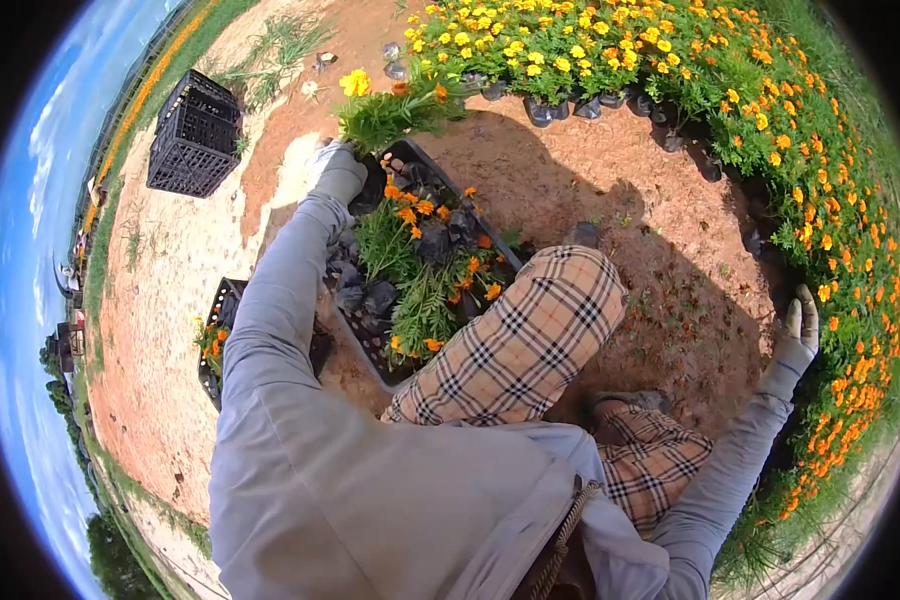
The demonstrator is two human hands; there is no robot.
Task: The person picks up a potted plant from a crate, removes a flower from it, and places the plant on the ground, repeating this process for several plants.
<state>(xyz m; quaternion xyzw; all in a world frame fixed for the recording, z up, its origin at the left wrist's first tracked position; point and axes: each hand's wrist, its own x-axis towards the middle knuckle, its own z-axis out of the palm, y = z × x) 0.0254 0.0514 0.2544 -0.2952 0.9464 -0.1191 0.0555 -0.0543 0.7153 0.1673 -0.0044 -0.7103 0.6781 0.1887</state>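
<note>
My left hand [342,172], in a pale glove, is closed on a marigold seedling [380,118] in a black plastic bag, above the far end of a black crate [440,165]. Yellow and orange blooms top this plant. Inside the crate lie more bagged marigolds [415,305], several tipped on their sides. Far to the right, my right hand [798,322], gloved too, has its fingers stretched out at the edge of the marigold bed [840,260]. No object shows in it. Part of that hand blends into shade.
Stacked black crates [195,135] stand on the sandy ground at upper left. Another crate [210,375] with orange flowers sits partly behind my left arm. Rows of bagged yellow marigolds [540,45] curve along the top and right. My checked trouser legs [530,335] border the near crate.
</note>
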